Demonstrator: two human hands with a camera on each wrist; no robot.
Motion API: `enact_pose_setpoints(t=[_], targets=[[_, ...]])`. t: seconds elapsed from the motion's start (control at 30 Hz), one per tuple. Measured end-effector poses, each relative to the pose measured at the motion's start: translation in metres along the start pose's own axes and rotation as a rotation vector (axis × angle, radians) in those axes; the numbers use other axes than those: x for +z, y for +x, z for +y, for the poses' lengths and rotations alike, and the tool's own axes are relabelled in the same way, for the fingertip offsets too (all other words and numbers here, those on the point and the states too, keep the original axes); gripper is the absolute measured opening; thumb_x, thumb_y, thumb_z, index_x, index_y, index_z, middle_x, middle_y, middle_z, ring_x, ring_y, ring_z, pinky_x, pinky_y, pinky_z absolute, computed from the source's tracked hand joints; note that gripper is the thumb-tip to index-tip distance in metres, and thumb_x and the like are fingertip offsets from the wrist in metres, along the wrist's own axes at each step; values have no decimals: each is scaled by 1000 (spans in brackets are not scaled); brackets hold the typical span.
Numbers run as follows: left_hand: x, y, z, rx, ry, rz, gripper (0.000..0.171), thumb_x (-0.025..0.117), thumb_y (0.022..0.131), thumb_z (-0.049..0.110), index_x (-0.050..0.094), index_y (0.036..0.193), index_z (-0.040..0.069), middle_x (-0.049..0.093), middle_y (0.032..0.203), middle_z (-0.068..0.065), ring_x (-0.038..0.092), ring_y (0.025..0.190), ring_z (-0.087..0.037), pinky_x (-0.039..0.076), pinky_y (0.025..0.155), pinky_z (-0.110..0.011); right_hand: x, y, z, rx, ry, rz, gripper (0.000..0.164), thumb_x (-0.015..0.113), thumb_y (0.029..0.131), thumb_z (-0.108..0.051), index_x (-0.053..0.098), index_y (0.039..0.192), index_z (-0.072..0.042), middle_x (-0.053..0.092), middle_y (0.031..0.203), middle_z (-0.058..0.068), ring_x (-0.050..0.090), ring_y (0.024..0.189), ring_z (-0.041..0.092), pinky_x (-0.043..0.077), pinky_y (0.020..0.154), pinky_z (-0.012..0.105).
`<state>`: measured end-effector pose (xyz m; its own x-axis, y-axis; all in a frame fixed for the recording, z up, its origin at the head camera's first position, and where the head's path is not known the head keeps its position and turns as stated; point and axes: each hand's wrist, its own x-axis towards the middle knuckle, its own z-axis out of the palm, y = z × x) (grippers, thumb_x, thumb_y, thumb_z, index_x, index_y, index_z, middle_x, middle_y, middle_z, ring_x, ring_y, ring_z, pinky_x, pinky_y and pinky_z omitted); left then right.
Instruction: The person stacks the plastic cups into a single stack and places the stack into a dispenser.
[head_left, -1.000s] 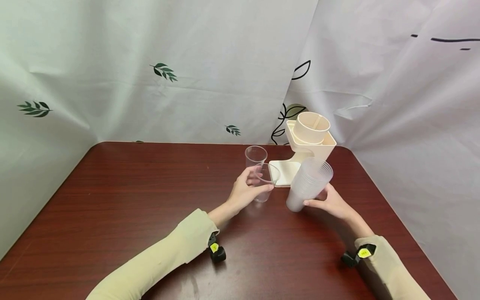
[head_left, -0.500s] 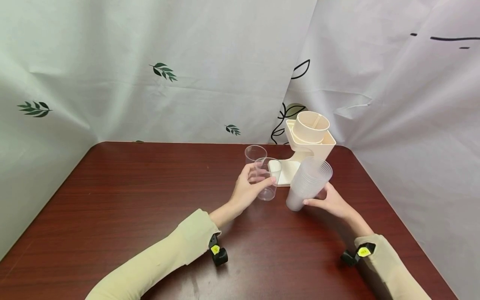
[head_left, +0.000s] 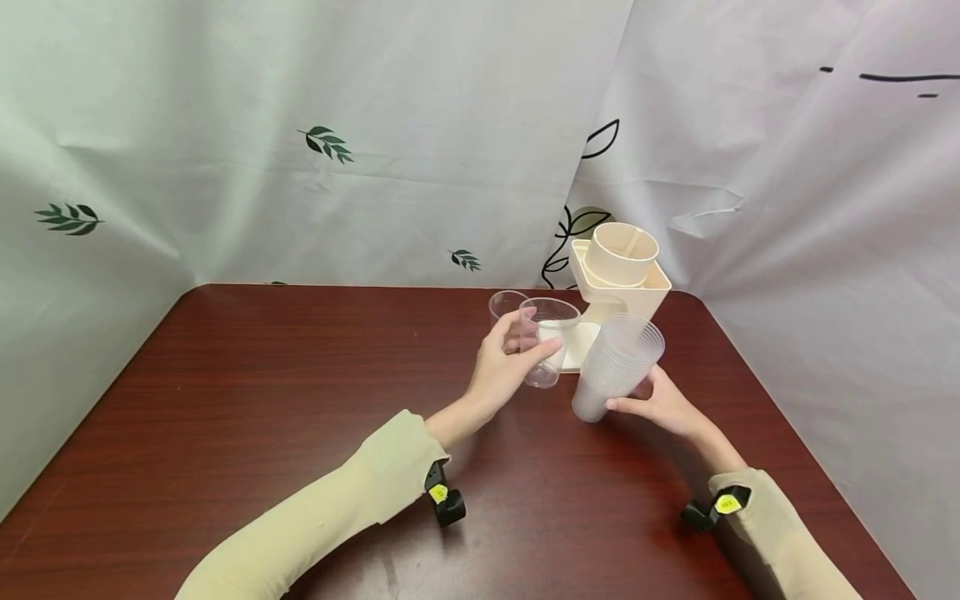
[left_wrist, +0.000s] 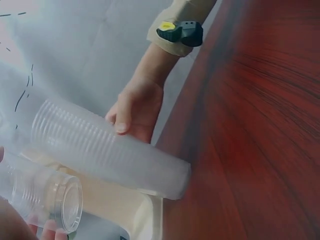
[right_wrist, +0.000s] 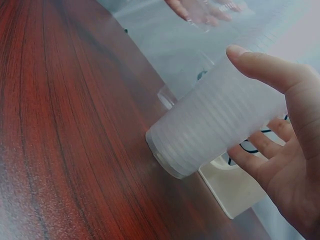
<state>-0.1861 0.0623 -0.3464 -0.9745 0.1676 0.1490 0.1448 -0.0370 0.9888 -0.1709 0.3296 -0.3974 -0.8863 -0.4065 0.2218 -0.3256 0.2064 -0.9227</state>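
Observation:
Between thumb and fingers, my left hand holds a single clear plastic cup, upright and raised over the table. My right hand grips a tall stack of nested plastic cups that leans with its rims to the right. In the right wrist view the thumb lies along one side of the stack, fingers on the other. A second clear cup stands behind my left hand, partly hidden by it. The left wrist view has the held cup beside the stack.
A cream plastic stand with a round open tube on top stands at the back right, its base partly behind the cups. The dark red wooden table meets white patterned cloth at the back and sides.
My left hand has lifted the clear cup and moved it right and up, closer to the stand. My right hand and the stack have stayed nearly still.

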Motion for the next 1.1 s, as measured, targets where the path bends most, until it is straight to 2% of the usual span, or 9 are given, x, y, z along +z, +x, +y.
enact_pose_setpoints(t=[0.13, 0.27, 0.4, 0.53, 0.7, 0.93, 1.1], targets=[[2, 2, 6, 9, 0, 6, 51, 76, 81, 24, 56, 128, 21, 62, 112, -7, 62, 99, -17, 51, 69, -20, 0, 0, 0, -4, 0, -3, 66, 67, 78, 14, 44, 131, -18, 59, 119, -13, 61, 105, 1, 53, 84, 18], [4, 2, 11, 15, -5, 12, 52, 76, 81, 24, 56, 129, 19, 61, 115, -9, 62, 102, -23, 50, 68, -20, -1, 0, 0, -10, -3, -2, 66, 66, 78, 14, 44, 131, -18, 59, 119, -13, 61, 105, 1, 53, 84, 18], [6, 4, 17, 27, -2, 21, 52, 76, 81, 24, 56, 128, 17, 61, 115, -10, 61, 106, -28, 50, 73, -22, -1, -1, 0, -4, -7, 1, 66, 66, 79, 14, 44, 132, -18, 59, 120, -13, 61, 105, 2, 53, 84, 18], [7, 6, 25, 61, -9, 27, 52, 76, 81, 22, 56, 128, 15, 61, 113, -9, 62, 105, -26, 51, 81, -26, -1, 0, 0, 5, -5, -1, 66, 66, 79, 13, 43, 132, -17, 59, 120, -12, 61, 106, 2, 53, 85, 18], [8, 10, 35, 87, -20, 12, 53, 75, 81, 23, 55, 130, 15, 61, 113, -10, 62, 104, -24, 51, 83, -29, 0, 0, -1, 2, -4, -4, 65, 66, 79, 13, 43, 133, -17, 59, 120, -12, 61, 106, 2, 53, 85, 18], [13, 13, 46, 92, -37, 11, 55, 75, 82, 25, 52, 132, 19, 62, 115, -5, 62, 100, -17, 51, 86, -28, 0, 0, -1, 11, -14, 3, 65, 67, 79, 12, 43, 132, -18, 59, 119, -13, 61, 105, 1, 53, 84, 18], [16, 17, 50, 102, -49, 16, 58, 76, 82, 24, 49, 133, 17, 62, 119, -5, 62, 103, -17, 51, 88, -29, 0, 0, -1, 27, -26, 9, 64, 67, 79, 11, 43, 131, -17, 59, 118, -13, 61, 104, 1, 54, 83, 18]])
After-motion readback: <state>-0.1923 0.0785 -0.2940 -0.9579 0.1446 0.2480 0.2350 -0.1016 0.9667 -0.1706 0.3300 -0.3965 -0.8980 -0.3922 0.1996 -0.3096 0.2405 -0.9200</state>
